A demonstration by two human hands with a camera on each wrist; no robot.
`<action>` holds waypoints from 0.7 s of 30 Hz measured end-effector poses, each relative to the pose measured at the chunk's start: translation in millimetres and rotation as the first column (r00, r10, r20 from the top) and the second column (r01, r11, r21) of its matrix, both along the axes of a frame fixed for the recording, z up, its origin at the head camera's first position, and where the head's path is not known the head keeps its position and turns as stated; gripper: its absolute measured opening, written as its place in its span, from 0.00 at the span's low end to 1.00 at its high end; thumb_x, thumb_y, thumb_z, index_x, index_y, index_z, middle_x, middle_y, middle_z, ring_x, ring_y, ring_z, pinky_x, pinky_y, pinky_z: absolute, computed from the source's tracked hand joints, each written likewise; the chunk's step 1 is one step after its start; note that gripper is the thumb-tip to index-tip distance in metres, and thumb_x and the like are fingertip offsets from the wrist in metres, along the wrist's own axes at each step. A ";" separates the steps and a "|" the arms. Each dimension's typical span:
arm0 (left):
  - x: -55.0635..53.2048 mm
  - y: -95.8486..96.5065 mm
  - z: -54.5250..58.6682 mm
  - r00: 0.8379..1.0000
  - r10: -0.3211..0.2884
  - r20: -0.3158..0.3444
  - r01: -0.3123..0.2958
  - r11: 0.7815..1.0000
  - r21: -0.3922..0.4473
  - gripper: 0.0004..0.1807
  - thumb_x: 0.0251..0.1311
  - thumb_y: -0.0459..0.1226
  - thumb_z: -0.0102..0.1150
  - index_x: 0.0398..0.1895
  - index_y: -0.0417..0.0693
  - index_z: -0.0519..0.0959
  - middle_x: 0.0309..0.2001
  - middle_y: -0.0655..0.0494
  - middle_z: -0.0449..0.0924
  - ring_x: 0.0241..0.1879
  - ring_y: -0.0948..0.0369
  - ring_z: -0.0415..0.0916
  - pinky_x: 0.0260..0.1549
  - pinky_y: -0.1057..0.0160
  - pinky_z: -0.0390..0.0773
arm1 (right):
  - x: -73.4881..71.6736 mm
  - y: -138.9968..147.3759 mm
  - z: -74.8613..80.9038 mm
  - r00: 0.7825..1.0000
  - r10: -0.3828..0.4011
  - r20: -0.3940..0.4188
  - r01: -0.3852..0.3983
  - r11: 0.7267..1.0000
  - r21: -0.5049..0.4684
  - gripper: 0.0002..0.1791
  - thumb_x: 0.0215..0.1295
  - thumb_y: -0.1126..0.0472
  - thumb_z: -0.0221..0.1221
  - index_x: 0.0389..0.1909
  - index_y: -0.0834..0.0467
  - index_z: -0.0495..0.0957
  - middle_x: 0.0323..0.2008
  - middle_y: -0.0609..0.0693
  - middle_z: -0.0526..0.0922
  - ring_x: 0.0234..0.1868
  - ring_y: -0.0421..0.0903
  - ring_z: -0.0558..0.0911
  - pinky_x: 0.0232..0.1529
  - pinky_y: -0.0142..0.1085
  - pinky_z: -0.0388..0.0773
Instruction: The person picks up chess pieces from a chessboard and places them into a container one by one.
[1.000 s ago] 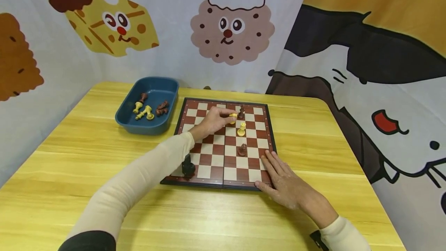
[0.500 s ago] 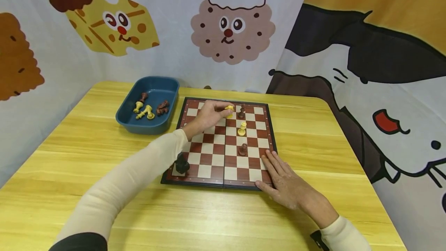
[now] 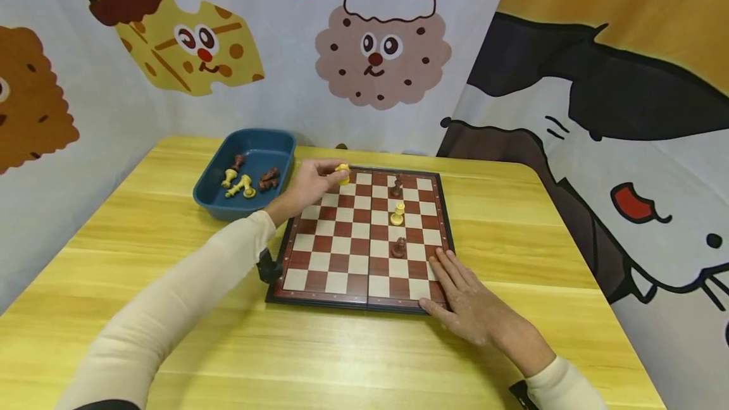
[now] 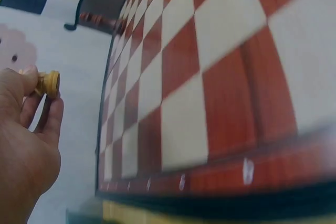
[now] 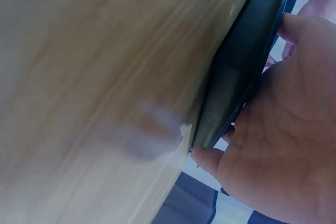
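Observation:
My left hand (image 3: 307,183) pinches a yellow chess piece (image 3: 343,173) between thumb and fingers, above the far left part of the chessboard (image 3: 340,264). In the left wrist view the piece's round base (image 4: 51,84) points toward the board. My right hand (image 3: 469,302) rests with straight fingers on the board's near right corner; the right wrist view shows its palm (image 5: 278,135) along the board's dark side. On the board's right half stand a dark brown piece (image 3: 397,186), a yellow piece (image 3: 397,214) and a reddish-brown piece (image 3: 398,247).
A blue plastic tub (image 3: 224,212) stands left of the board, with several yellow and brown chess pieces lying in it. The board sits on a yellow wooden table (image 3: 319,353). A printed cloth (image 3: 273,100) hangs right behind the table.
My left hand has lifted the yellow piece from beside the dark brown piece and carried it left toward the tub. The right hand and the pieces on the board stay put.

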State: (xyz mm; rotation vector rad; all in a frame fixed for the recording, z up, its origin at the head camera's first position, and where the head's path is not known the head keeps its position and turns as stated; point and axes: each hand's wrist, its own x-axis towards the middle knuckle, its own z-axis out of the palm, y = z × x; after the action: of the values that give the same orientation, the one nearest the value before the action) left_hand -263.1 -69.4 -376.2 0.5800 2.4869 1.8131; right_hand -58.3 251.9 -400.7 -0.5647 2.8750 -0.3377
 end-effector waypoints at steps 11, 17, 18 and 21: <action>-1.8 -66.4 12.8 0.986 0.152 0.069 -0.155 0.987 0.050 0.19 0.70 0.40 0.64 0.59 0.38 0.82 0.51 0.44 0.84 0.47 0.54 0.82 0.40 0.65 0.81 | 0.7 -1.6 3.6 0.999 -0.018 0.036 0.018 1.000 0.013 0.50 0.75 0.30 0.44 0.81 0.62 0.47 0.81 0.58 0.42 0.80 0.58 0.42 0.73 0.59 0.49; -3.5 -101.9 15.8 0.965 0.258 0.048 -0.258 0.966 -0.003 0.22 0.69 0.44 0.65 0.59 0.40 0.82 0.48 0.49 0.85 0.40 0.62 0.81 0.33 0.67 0.81 | 0.8 -1.4 3.7 0.999 -0.023 0.040 0.023 1.000 -0.008 0.50 0.75 0.30 0.44 0.81 0.62 0.47 0.81 0.58 0.43 0.80 0.58 0.41 0.73 0.61 0.50; -2.8 -106.6 16.5 0.964 0.261 0.042 -0.261 0.965 -0.012 0.22 0.69 0.44 0.65 0.58 0.39 0.82 0.48 0.49 0.85 0.41 0.62 0.81 0.36 0.67 0.81 | 0.8 -1.4 3.7 0.999 -0.025 0.039 0.025 1.000 -0.012 0.50 0.75 0.30 0.45 0.81 0.62 0.47 0.81 0.58 0.43 0.80 0.58 0.41 0.73 0.61 0.50; 2.2 -122.2 17.3 0.960 0.277 0.037 -0.275 0.960 -0.046 0.22 0.70 0.45 0.64 0.58 0.39 0.82 0.49 0.49 0.85 0.44 0.62 0.80 0.41 0.67 0.80 | -0.2 -4.4 3.1 0.999 -0.017 0.045 0.018 0.999 -0.027 0.50 0.75 0.30 0.45 0.81 0.62 0.47 0.81 0.58 0.43 0.80 0.58 0.41 0.73 0.61 0.50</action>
State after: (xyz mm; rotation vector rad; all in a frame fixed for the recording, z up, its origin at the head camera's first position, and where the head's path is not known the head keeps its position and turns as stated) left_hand -260.9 -191.6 -359.0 0.1956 2.6820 1.8291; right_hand -58.5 247.4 -397.7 -0.5303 2.8380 -0.3877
